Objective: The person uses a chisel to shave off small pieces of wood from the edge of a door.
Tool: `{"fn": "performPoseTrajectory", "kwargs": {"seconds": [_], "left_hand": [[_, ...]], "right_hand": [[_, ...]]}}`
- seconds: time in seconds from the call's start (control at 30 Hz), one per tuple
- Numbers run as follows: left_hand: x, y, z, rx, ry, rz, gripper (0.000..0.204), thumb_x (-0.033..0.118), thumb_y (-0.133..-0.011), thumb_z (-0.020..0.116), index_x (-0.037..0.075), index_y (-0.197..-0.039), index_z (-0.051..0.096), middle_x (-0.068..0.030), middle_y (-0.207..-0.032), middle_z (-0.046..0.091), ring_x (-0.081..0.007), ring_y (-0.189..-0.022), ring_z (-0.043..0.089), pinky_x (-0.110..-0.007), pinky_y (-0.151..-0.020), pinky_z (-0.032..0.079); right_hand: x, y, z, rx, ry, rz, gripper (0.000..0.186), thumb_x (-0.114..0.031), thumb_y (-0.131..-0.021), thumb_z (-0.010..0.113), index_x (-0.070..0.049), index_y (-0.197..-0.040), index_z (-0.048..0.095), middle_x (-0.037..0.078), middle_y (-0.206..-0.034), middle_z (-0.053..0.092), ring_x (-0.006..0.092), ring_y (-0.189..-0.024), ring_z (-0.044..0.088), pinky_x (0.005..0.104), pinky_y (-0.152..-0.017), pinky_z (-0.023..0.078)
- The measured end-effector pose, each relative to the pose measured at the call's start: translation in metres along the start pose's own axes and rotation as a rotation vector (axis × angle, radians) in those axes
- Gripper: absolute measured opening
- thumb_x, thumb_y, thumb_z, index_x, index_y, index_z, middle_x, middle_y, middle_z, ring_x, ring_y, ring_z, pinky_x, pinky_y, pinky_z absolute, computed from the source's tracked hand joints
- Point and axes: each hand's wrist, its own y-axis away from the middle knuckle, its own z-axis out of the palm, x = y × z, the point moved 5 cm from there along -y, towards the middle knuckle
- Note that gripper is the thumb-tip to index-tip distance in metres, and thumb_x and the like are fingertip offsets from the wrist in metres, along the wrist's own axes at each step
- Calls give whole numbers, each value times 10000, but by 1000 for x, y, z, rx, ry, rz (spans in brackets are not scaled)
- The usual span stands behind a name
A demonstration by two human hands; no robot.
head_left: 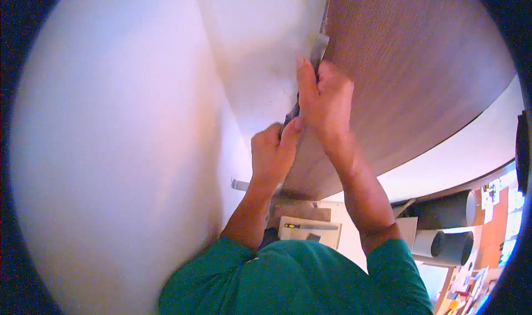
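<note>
Both of my arms reach up to the edge of a brown wood-grain panel [410, 76], where it meets a white surface [260, 49]. My right hand [328, 107] is closed round a narrow dark tool with a flat, pale metal end [320, 44], its thumb stretched along it. The metal end rests at or very close to the panel's edge. Lower and to the left, my left hand [270, 157] is closed on the dark lower part of the same tool, thumb on top. My fingers hide most of it, so its exact kind is unclear.
A broad white surface [111, 148] fills the left side. Below, a board [327, 237] carries a long-bladed tool with a yellow-and-black handle [292, 225]. Large dark rolls [443, 211] lie on a rack at lower right. A metal bracket [239, 185] juts out near my left wrist.
</note>
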Motion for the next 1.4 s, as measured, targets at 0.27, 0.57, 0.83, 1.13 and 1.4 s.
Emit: {"fn": "performPoseTrajectory", "kwargs": {"seconds": [0.27,0.57,0.83,1.13,1.4], "left_hand": [[9,7,1,7,16,-28,582,452,-929,626,-35,-617,562,-217,-536,535,-320,-453,485,-424,-477,401],[2,14,-2,-16,-61,-51,590,483,-925,617,-32,-638,585,-227,-549,556,-385,-512,581,-451,-495,430],[16,19,5,0,-101,49,536,400,-977,580,-23,-648,577,-156,-536,562,-246,-474,566,-400,-471,415],[30,8,7,-27,-3,6,592,511,-924,587,-29,-685,633,-243,-601,596,-421,-585,624,-484,-553,463],[30,6,10,14,-94,68,599,511,-933,579,-35,-690,621,-245,-627,605,-414,-594,615,-476,-549,458]], "right_hand": [[-2,-7,-2,-17,-76,49,434,-261,-930,663,18,-636,507,109,-496,447,121,-502,415,388,-443,368],[-3,2,1,-10,23,-75,451,-254,-947,644,3,-612,485,79,-497,461,109,-499,414,377,-431,350],[1,0,-10,-45,100,-62,448,-238,-952,639,-9,-603,476,34,-498,457,87,-512,391,350,-436,338],[0,-17,-11,-45,28,-26,492,-272,-958,627,-12,-581,450,12,-500,410,81,-535,363,357,-441,317],[-1,-17,-11,2,62,-96,464,-277,-947,636,16,-618,490,111,-518,462,120,-532,384,392,-467,357]]}}
